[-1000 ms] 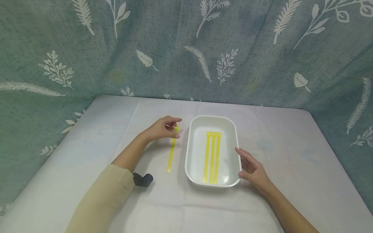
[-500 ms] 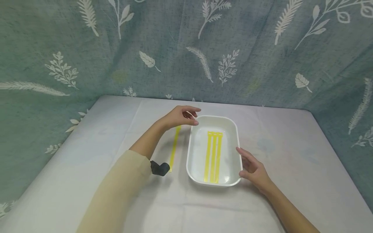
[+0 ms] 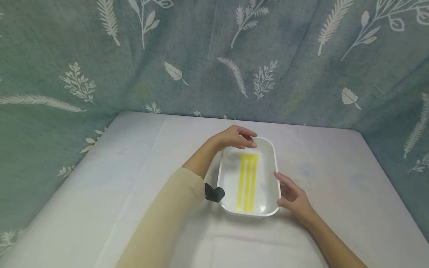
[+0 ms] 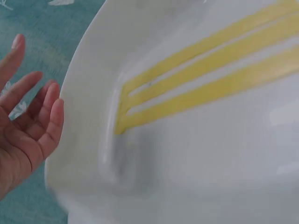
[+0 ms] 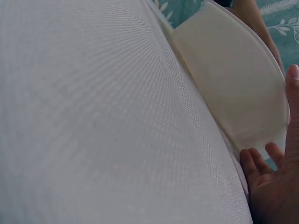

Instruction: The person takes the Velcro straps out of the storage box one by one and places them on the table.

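1. Three yellow strips (image 3: 247,184) are lying side by side within a white tray (image 3: 266,176), running lengthwise along its floor, their wider ends meeting toward the far wall.
2. The tray is standing upright on a table (image 3: 321,163) covered in pale cloth, its long sides pointing away from the person.
3. From where I am standing, the person's left hand (image 3: 236,137) is hovering about the tray's far left corner, beyond the strips. Its fingers are curving loosely and holding nothing, the thumb sitting apart; whether the hand is touching the rim, I cannot tell.
4. The right hand (image 3: 295,199) is resting against the tray's right side. Its fingers are spreading in a relaxed way, with fingertips touching the outer wall.
5. A beige sleeve (image 3: 167,216) is covering the left forearm, and a small black object (image 3: 214,194) is jutting out by its cuff, overlapping the tray's near left edge in the head view.
6. Behind the table, a blue-green curtain (image 3: 201,41) is hanging, showing white leaves and sprigs.
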Demonstrator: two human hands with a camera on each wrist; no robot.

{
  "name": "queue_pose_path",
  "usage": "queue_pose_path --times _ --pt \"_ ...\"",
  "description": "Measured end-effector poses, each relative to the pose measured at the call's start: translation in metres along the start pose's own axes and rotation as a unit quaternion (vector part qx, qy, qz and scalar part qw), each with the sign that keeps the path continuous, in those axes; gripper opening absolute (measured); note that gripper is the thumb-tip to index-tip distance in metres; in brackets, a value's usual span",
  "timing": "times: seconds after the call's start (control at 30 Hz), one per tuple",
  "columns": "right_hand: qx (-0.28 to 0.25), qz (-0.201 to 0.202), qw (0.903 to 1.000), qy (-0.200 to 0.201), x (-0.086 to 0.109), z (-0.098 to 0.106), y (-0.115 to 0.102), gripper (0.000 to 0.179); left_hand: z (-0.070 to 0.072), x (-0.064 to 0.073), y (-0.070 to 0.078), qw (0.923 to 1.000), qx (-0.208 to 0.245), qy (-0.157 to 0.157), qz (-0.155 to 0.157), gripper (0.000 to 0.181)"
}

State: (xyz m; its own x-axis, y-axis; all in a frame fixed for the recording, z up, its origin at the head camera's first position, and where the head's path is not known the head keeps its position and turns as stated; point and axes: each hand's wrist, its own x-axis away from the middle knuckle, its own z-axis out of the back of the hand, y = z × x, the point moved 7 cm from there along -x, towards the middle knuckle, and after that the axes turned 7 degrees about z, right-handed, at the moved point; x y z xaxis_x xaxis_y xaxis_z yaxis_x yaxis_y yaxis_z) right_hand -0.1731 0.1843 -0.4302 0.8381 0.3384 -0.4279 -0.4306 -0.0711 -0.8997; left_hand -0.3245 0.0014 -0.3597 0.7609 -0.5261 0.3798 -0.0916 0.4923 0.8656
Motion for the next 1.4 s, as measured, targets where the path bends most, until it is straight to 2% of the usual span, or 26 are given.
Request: queue_pose_path --times 0.1,0.17,0.3,0.43,0.6,0.73,0.97,1.17,1.27,1.4 --pt "0.001 -0.005 1.0000 -0.001 0.001 0.000 0.001 0.067 -0.013 -0.010 -0.008 0.9991 0.023 -0.012 0.034 0.056" --pt "0.002 -0.008 1.0000 0.000 0.001 0.000 0.001 0.067 -0.018 -0.015 -0.013 0.9990 0.011 -0.004 0.043 0.057" --pt "0.003 -0.009 0.9999 0.005 0.001 0.000 0.001 0.067 -0.022 -0.024 -0.021 0.9955 -0.076 0.041 0.039 0.055" --pt "0.002 -0.009 0.9999 0.005 0.001 0.000 0.001 0.067 -0.027 -0.030 -0.029 0.9822 -0.170 0.077 0.025 0.054" --pt "-0.001 -0.005 1.0000 -0.001 0.002 -0.001 0.001 0.067 -0.035 -0.035 -0.034 0.9705 -0.219 0.102 0.008 0.058" --pt "-0.003 -0.001 1.0000 -0.002 0.002 0.000 0.001 0.067 -0.042 -0.036 -0.033 0.9643 -0.245 0.101 -0.004 0.061" --pt "-0.004 0.011 0.9999 -0.011 0.000 -0.001 -0.001 0.066 -0.049 -0.035 -0.035 0.9535 -0.288 0.088 0.002 0.065" --pt "-0.006 0.013 0.9999 -0.009 0.000 -0.001 -0.002 0.065 -0.052 -0.035 -0.032 0.9476 -0.306 0.091 -0.018 0.052" --pt "-0.016 0.012 0.9998 -0.009 0.000 -0.001 -0.002 0.066 -0.053 -0.035 -0.030 0.9523 -0.290 0.089 -0.037 0.046" --pt "-0.026 0.012 0.9995 -0.010 0.000 -0.001 -0.002 0.066 -0.052 -0.038 -0.027 0.9688 -0.223 0.081 -0.071 0.042"
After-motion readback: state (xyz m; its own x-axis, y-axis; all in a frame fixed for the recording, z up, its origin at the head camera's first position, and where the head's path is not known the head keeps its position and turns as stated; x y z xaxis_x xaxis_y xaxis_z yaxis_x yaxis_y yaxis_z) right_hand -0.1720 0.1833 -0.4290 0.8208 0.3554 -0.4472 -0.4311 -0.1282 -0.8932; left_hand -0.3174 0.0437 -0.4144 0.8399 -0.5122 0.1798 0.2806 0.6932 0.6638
